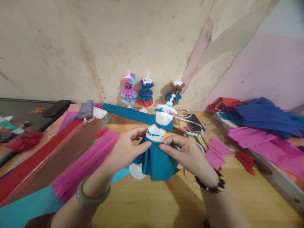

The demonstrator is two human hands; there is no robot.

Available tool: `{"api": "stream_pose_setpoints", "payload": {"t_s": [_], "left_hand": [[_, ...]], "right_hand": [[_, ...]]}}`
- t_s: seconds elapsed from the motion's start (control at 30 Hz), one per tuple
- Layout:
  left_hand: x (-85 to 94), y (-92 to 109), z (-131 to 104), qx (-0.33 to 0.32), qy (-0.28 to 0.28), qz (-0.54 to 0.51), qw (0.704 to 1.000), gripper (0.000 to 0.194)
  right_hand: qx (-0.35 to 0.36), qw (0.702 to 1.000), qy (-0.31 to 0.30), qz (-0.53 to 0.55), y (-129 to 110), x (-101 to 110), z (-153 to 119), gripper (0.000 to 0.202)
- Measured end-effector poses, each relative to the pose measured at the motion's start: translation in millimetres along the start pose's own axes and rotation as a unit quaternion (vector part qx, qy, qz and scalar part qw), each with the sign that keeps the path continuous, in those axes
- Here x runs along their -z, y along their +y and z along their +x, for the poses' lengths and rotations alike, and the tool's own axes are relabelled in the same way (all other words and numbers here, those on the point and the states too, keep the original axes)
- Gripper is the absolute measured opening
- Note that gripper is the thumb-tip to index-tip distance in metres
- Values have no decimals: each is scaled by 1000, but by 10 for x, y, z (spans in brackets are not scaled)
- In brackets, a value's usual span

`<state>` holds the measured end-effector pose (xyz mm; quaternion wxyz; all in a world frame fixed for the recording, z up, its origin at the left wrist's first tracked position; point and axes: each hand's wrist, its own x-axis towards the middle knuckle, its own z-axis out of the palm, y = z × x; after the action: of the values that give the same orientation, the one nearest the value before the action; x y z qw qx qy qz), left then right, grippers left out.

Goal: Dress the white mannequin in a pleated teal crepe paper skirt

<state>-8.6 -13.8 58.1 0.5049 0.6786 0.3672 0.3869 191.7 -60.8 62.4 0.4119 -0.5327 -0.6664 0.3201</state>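
A small white dress-form mannequin [163, 119] stands tilted in front of me, with scraps of teal and pink stuck to its chest and waist. Teal crepe paper [159, 163] hangs in folds around its lower part like a skirt. On the skirt's left upper edge my left hand [129, 147] pinches the paper with the thumb in front. My right hand [182, 152] pinches the same edge a little to the right, its thumb near the other thumb. The mannequin's round white base [137, 171] shows below the skirt at left. Fingers behind the paper are hidden.
Three small dressed mannequins, one pink [129, 91], one navy [145, 91] and one brown [177, 90], stand by the wall. Crepe paper strips [85, 164] lie at left. A phone [193, 122] and white cord lie behind my right hand. Folded blue paper [263, 117] is piled at right.
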Motion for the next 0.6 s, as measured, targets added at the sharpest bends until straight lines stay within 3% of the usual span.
{"api": "stream_pose_setpoints", "payload": {"t_s": [0.17, 0.37, 0.6], "left_hand": [[-37, 10, -4, -22, 27, -11, 999, 32], [-43, -24, 1, -40, 35, -21, 998, 35], [-36, 39, -26, -42, 30, -25, 998, 35]], "right_hand": [[38, 999, 9, -3, -77, -49, -70, 9], [97, 995, 26, -23, -77, -107, -91, 9], [68, 992, 74, -71, -54, -96, -64, 9]]}}
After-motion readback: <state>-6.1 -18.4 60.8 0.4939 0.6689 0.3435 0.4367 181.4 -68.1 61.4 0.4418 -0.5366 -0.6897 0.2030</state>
